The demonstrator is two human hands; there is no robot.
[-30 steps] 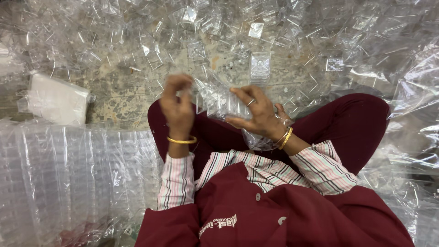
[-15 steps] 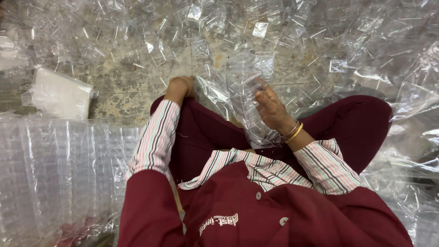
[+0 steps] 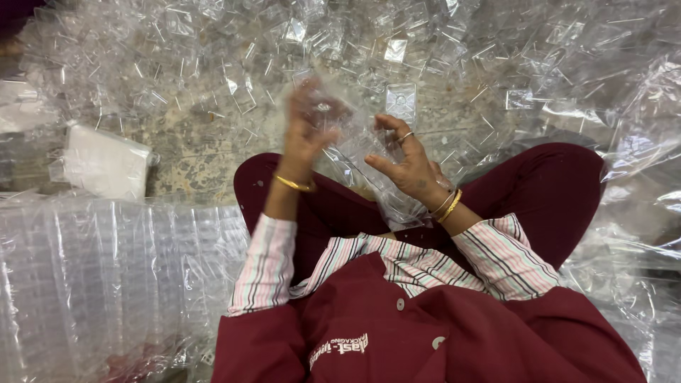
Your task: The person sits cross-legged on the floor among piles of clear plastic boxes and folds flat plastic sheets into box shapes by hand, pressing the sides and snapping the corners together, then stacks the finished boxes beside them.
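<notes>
I sit cross-legged on the floor in dark red clothes with striped cuffs. My left hand (image 3: 310, 120) is raised over my lap, fingers closed on a small clear plastic piece (image 3: 323, 108); the hand is motion-blurred. My right hand (image 3: 406, 164) is beside it, palm tilted inward, holding a clear plastic bag (image 3: 369, 170) that hangs down onto my lap. Both wrists wear gold bangles. The plastic piece sits at the mouth of the bag, between the two hands.
Several small clear plastic pieces (image 3: 298, 42) lie scattered over the stone floor (image 3: 198, 152) ahead. A white flat packet (image 3: 103, 162) lies at the left. Stacked clear plastic trays (image 3: 99, 276) fill the near left; crumpled clear sheeting (image 3: 631, 206) lies at the right.
My left hand reached forward to the floor, then came back up to the bag with a clear piece in it. My right hand stayed at the bag.
</notes>
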